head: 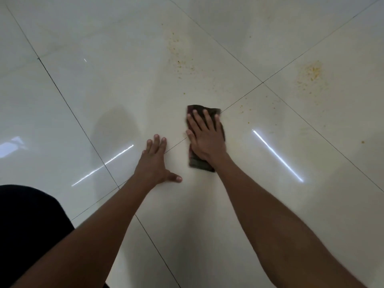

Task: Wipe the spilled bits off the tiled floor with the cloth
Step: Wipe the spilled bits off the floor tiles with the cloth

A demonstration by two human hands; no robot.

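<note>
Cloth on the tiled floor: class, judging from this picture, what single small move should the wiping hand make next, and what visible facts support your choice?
Probably push the cloth forward, away from the body. The right hand presses it flat, while scattered yellow bits lie just beyond it and a denser patch sits further right. The left hand rests flat on the floor as a brace.

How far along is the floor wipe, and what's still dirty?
Done: the tile near the left hand, which rests flat on the floor, shows no bits. In hand: the right hand presses the dark cloth flat by a grout line. Left: the speckled trail ahead, the yellow patch far right, and stray specks beside the cloth.
</note>
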